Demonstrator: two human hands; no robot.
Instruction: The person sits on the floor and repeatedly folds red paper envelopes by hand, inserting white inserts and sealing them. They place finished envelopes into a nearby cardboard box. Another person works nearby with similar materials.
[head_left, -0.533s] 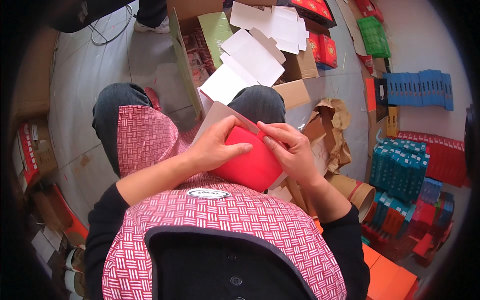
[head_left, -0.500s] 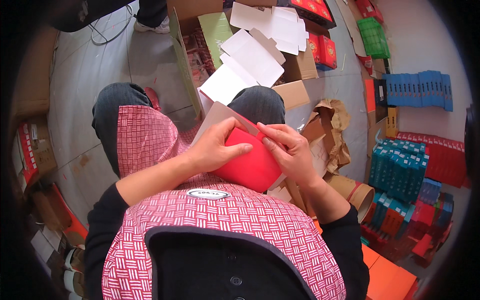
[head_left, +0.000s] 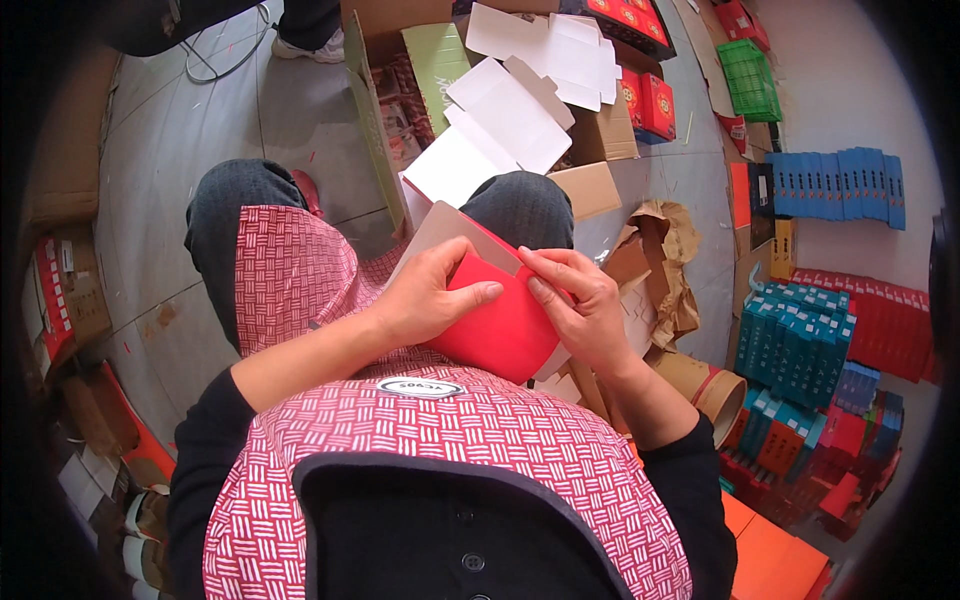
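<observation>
Apron [head_left: 440, 430] cloth, patterned in red and white, carries an oval white badge [head_left: 420, 388] with dark characters across it. Just beyond, over the lap, both hands hold a piece of red cardboard [head_left: 500, 335] with a grey inner face; its visible red side looks plain. The left hand [head_left: 430, 295] grips it from the left, thumb flat on the red face. The right hand [head_left: 580, 300] pinches its right edge between thumb and fingers. Crumpled brown paper [head_left: 678, 270] lies to the right. Past the knees, unprinted white card sheets [head_left: 510, 115] lie over an open carton beside a green panel [head_left: 437, 75] with pale lettering. Farther right, teal boxes [head_left: 795, 335] bear white print and small labels, blue boxes [head_left: 840, 188] dark print, and red boxes [head_left: 656, 105] a gold emblem. Another person's pale shoe [head_left: 318, 48] stands at the top left.
</observation>
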